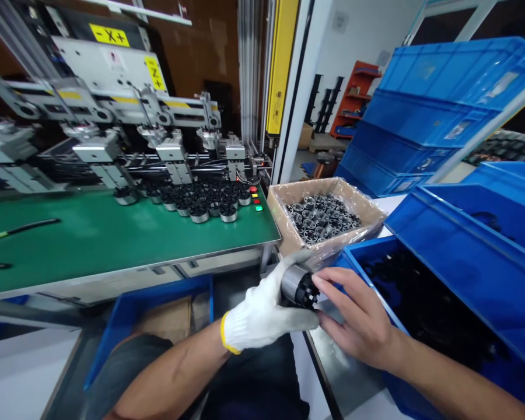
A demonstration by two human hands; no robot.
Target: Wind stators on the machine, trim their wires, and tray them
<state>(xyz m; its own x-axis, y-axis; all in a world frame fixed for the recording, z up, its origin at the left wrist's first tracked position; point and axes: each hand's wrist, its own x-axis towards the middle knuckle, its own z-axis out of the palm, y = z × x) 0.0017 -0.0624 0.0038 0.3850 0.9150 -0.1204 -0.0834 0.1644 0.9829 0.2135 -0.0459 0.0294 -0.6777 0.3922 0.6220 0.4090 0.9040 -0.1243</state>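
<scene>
Head view: the left hand (262, 312), in a white knit glove with a yellow cuff, is closed around a short metal cylinder (294, 284), held in the air just in front of the body, below the cardboard box (283, 224) of similar grey parts. The bare right hand (359, 322) meets the cylinder's black toothed end with its fingertips (whether they pinch it or only touch it cannot be told). Just right of the hands stands a blue crate (459, 256) of dark parts. Further left, finished pieces (201, 208) stand grouped on the green table (114, 236).
</scene>
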